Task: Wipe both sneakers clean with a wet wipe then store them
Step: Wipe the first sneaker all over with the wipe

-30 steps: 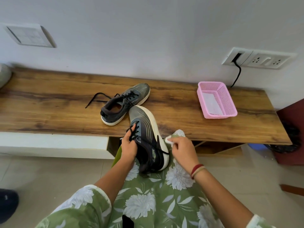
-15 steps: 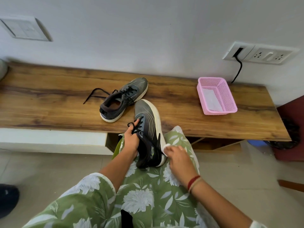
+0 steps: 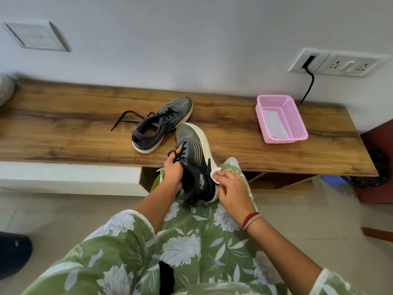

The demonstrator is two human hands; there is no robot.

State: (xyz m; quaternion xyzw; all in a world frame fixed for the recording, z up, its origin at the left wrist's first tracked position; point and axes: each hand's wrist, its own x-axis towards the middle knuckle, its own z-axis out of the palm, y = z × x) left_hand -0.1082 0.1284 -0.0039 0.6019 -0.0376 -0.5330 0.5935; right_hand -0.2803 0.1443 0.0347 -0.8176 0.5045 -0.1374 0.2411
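Note:
A grey and black sneaker with a white sole (image 3: 194, 154) rests tilted on my lap, toe on the bench edge. My left hand (image 3: 173, 173) grips it at the laces and tongue. My right hand (image 3: 231, 188) presses a white wet wipe (image 3: 214, 174) against the sole's right side near the heel. The second grey sneaker (image 3: 161, 124) lies on the wooden bench (image 3: 63, 128), its black laces trailing to the left.
A pink mesh basket (image 3: 295, 122) holding a white wipe stands on the bench at the right. A wall socket with a black cable (image 3: 309, 86) is above it. Open shelf space shows beneath the bench. A dark shape (image 3: 12, 252) lies on the floor at left.
My right hand with the wipe slid back along the sole from the bench edge toward the heel. The sneaker shifted slightly on my lap under my left hand.

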